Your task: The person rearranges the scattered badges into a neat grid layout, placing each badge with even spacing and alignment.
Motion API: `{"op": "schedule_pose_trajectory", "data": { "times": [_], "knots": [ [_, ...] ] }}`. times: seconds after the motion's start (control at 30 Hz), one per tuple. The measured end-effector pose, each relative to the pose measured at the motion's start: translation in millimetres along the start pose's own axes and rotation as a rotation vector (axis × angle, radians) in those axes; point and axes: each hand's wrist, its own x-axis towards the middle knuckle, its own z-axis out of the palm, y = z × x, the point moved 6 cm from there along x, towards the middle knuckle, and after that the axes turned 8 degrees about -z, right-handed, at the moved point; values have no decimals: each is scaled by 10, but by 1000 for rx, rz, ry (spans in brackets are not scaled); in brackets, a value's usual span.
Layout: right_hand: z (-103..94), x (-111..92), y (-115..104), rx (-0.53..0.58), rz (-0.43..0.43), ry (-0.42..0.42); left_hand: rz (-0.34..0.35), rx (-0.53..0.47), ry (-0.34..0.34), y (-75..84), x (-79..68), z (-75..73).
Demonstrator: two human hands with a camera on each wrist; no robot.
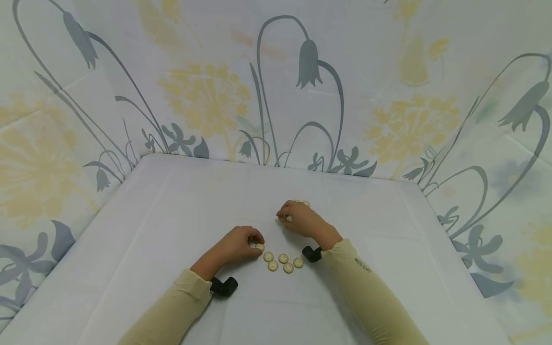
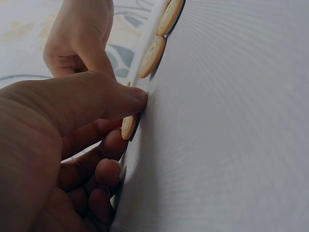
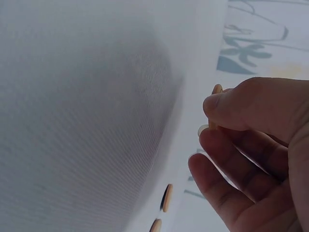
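My left hand (image 1: 236,245) pinches a small round wooden disc (image 1: 259,247) between thumb and forefinger, down at the white tabletop. In the left wrist view, dark line engraving shows on this disc (image 2: 127,126), partly covered by the thumb. Farther back, my right hand (image 1: 303,219) grips another disc (image 3: 217,89) between thumb and fingertips, edge-on in the right wrist view and raised off the surface. Several similar discs (image 1: 283,258) lie in a zigzag row just right of the left hand. Beyond the right hand, more discs (image 1: 305,203) are partly hidden by it.
A white cloth covers the table (image 1: 172,191). Floral fabric walls (image 1: 280,96) rise along its back and both sides. A black wrist camera (image 1: 224,286) sits on the left wrist and another (image 1: 311,254) on the right, close to the row's right end.
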Motion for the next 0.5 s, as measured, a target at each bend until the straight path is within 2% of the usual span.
{"op": "schedule_pose_trajectory", "data": {
  "times": [0.5],
  "knots": [
    [-29, 58, 169, 38, 55, 34, -10, 0, 2, -9, -1, 3]
  ]
}}
